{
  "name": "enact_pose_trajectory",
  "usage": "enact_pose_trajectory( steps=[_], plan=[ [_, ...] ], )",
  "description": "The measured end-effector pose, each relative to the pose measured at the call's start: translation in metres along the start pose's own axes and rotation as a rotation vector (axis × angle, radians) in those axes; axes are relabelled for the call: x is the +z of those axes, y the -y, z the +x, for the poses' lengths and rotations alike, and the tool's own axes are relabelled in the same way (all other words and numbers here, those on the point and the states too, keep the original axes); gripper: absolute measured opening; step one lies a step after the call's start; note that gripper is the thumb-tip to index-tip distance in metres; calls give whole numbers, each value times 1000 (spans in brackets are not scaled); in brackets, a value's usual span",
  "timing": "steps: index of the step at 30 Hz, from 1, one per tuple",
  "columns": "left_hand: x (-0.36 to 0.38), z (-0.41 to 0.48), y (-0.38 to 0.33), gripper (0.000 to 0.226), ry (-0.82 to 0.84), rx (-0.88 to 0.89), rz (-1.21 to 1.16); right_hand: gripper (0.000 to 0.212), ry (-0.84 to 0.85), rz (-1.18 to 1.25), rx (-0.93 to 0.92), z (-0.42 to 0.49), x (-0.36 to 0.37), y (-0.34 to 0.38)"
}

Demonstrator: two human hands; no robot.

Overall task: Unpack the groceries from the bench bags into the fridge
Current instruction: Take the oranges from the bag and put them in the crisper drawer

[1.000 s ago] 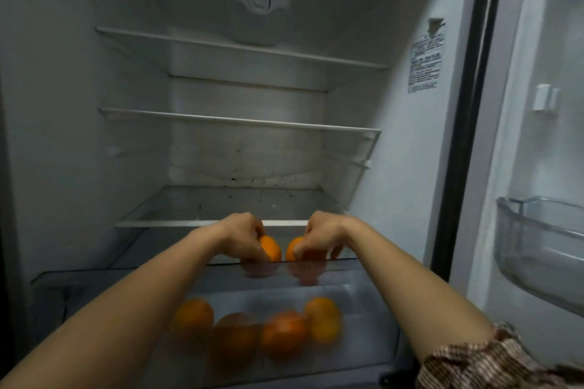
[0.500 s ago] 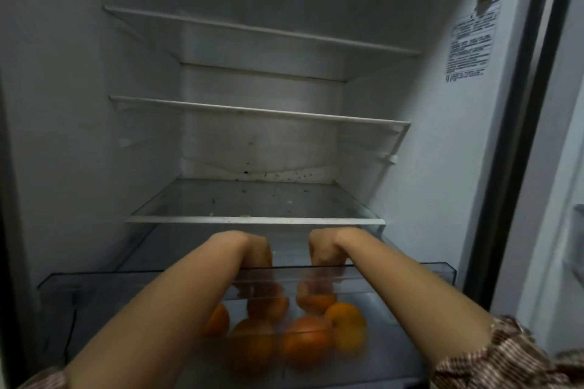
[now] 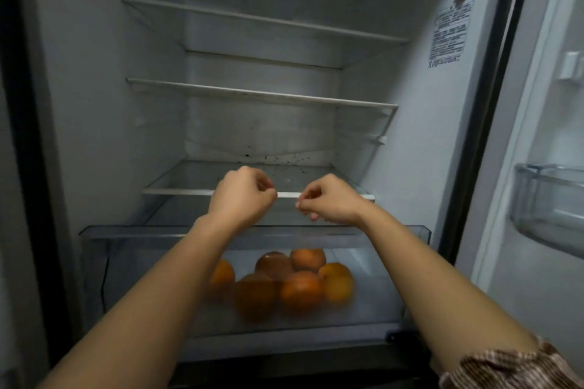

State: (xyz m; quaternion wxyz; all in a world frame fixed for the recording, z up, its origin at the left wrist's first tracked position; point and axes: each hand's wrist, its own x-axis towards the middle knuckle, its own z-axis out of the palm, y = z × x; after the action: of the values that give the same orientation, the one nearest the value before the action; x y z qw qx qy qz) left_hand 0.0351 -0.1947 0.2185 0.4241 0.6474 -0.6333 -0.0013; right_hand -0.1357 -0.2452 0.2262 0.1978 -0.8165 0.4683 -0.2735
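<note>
Several oranges lie piled in the clear crisper drawer, which is pulled out at the bottom of the open fridge. My left hand and my right hand hover side by side above the drawer's back rim, level with the front edge of the lowest glass shelf. Both hands have curled fingers and hold nothing. The bench bags are out of sight.
Two more glass shelves sit above, bare. The fridge door stands open on the right with a clear door bin. A label sticker is on the right inner wall.
Both hands lowered an orange each into the drawer, let go, and have risen out of it with nothing in them. The drawer holds more oranges than before.
</note>
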Motion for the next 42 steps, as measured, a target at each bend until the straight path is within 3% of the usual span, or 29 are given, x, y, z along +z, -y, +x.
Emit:
enact_pose_trajectory(
  steps=[4, 8, 14, 22, 32, 42],
  plan=[
    [3, -43, -3, 21, -160, 43, 66, 11, -229, -17, -109, -38, 7, 8],
    [14, -75, 14, 36, -262, 220, 222, 23, -354, -133, -175, -63, 27, -6],
    [22, -91, 39, 47, -248, 333, 304, 55, -412, -411, -328, -78, 48, -29],
    [33, -76, 53, 48, -291, 386, 367, 41, -537, -402, -428, -61, 62, -43],
    [51, -31, 62, 45, -289, 352, 349, 51, -500, -394, -308, -16, 65, -47],
    [69, 12, 83, 77, -88, 279, 382, 50, -309, -481, -140, 31, 74, -56]
  ],
)
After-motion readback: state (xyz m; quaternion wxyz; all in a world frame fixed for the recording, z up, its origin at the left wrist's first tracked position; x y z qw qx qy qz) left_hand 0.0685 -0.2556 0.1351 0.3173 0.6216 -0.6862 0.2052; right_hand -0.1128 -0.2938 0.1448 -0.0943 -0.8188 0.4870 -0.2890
